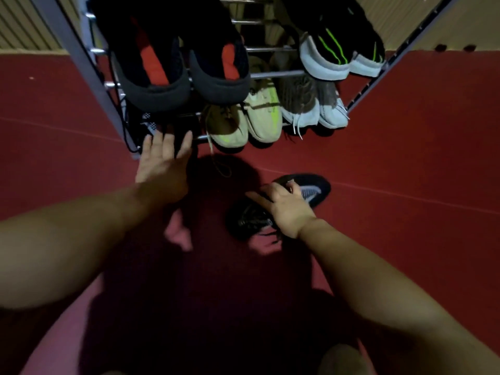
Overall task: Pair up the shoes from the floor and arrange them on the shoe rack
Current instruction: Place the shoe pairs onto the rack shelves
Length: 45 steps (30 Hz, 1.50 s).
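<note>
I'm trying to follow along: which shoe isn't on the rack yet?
The black shoe with the grey patch, gripped by the right hand on the red floor; every other shoe sits on the rack.

Beige slatted wall [19,25] upper left; black cord [125,131] dangling; pale line [405,196] crossing floor [433,131].

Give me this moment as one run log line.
left hand: open, at rack bottom shelf | right hand: grips black shoe on floor | status: shoe not yet on rack
</note>
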Each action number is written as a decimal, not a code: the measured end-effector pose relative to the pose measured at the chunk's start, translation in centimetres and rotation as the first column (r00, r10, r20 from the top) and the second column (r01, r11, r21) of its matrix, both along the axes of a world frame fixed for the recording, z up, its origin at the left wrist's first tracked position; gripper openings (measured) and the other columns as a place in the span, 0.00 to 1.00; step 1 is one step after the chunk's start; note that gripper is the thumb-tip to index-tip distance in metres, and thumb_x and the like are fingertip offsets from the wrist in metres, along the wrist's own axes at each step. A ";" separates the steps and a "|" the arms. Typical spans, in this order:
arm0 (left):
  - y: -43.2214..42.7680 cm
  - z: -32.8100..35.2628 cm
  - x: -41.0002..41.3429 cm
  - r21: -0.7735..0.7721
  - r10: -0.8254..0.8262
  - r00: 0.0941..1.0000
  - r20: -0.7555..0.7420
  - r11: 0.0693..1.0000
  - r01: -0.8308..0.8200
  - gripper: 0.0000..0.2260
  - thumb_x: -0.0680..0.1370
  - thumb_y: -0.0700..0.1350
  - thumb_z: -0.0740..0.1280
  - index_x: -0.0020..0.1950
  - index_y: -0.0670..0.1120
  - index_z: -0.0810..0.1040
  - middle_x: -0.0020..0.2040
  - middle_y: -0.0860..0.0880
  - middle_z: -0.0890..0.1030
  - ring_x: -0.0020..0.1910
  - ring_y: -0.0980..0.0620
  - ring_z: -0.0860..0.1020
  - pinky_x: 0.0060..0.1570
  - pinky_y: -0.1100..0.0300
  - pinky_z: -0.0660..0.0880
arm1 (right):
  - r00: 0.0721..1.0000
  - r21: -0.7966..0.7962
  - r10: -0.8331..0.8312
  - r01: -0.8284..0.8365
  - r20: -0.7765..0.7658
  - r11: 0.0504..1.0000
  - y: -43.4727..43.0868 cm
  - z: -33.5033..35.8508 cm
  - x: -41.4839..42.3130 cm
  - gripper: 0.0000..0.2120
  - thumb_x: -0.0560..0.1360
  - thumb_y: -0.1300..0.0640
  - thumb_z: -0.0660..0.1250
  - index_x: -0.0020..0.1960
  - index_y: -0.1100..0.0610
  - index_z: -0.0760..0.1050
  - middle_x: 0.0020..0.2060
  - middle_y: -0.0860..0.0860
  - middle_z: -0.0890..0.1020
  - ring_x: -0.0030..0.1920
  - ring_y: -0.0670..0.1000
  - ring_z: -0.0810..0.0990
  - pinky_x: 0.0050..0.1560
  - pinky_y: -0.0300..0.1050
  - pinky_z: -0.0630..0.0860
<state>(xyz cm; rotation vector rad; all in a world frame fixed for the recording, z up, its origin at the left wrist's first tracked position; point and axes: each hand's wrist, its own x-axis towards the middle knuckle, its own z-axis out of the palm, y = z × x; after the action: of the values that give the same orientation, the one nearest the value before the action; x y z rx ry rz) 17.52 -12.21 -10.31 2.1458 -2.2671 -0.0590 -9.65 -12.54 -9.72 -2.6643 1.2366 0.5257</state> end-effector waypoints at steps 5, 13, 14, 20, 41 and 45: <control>-1.5 0.2 1.6 0.248 0.232 0.968 0.098 0.936 -0.250 0.31 0.81 0.50 0.56 0.78 0.42 0.44 0.78 0.42 0.41 0.77 0.44 0.40 0.75 0.51 0.41 | 0.971 0.079 0.072 -0.055 -0.228 0.995 -0.4 1.0 0.9 0.38 0.76 0.54 0.62 0.77 0.44 0.42 0.77 0.54 0.47 0.76 0.58 0.44 0.72 0.61 0.43; -3.0 0.0 0.3 0.259 0.296 0.943 0.154 0.909 -0.328 0.26 0.81 0.47 0.53 0.78 0.42 0.51 0.79 0.45 0.47 0.77 0.45 0.44 0.74 0.50 0.43 | 0.971 0.201 -0.107 0.150 -0.213 0.968 1.3 1.8 1.1 0.44 0.74 0.53 0.67 0.77 0.43 0.39 0.77 0.54 0.40 0.76 0.57 0.40 0.74 0.59 0.41; -3.3 0.2 0.4 0.249 0.301 0.939 0.169 0.909 -0.336 0.25 0.81 0.46 0.53 0.77 0.41 0.53 0.78 0.44 0.49 0.77 0.46 0.46 0.74 0.50 0.44 | 0.973 0.210 -0.122 0.163 -0.194 0.964 1.3 1.8 1.3 0.46 0.72 0.52 0.69 0.77 0.43 0.39 0.77 0.54 0.40 0.76 0.57 0.40 0.74 0.59 0.42; -3.3 0.3 0.6 0.214 0.282 0.958 0.060 0.933 -0.288 0.21 0.82 0.43 0.52 0.75 0.41 0.61 0.76 0.42 0.58 0.76 0.45 0.55 0.74 0.52 0.51 | 0.984 0.208 -0.174 0.179 -0.039 0.962 0.9 3.0 2.7 0.42 0.73 0.57 0.67 0.78 0.47 0.45 0.77 0.55 0.47 0.76 0.55 0.46 0.73 0.59 0.49; 8.2 2.5 3.8 0.003 -0.136 0.989 -0.059 0.991 0.136 0.29 0.77 0.59 0.52 0.75 0.46 0.60 0.73 0.34 0.61 0.72 0.33 0.59 0.68 0.36 0.51 | 0.184 0.941 -0.963 0.241 0.195 0.236 -0.8 2.5 12.3 0.16 0.82 0.57 0.56 0.68 0.57 0.68 0.59 0.57 0.77 0.51 0.53 0.76 0.43 0.47 0.76; 6.8 3.1 2.7 -0.040 -0.129 0.979 -0.156 0.991 0.125 0.30 0.80 0.62 0.46 0.76 0.45 0.57 0.74 0.31 0.57 0.72 0.31 0.56 0.68 0.35 0.50 | 0.327 0.903 -0.925 0.308 0.194 0.299 -2.2 5.7 4.6 0.10 0.82 0.55 0.57 0.60 0.53 0.72 0.49 0.54 0.79 0.40 0.47 0.81 0.34 0.40 0.78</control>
<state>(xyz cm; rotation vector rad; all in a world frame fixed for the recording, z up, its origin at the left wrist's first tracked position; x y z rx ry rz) 20.17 -5.42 -7.20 1.9055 -2.2952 -0.1890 -5.09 -14.76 -3.99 -1.1067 1.3161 -0.1940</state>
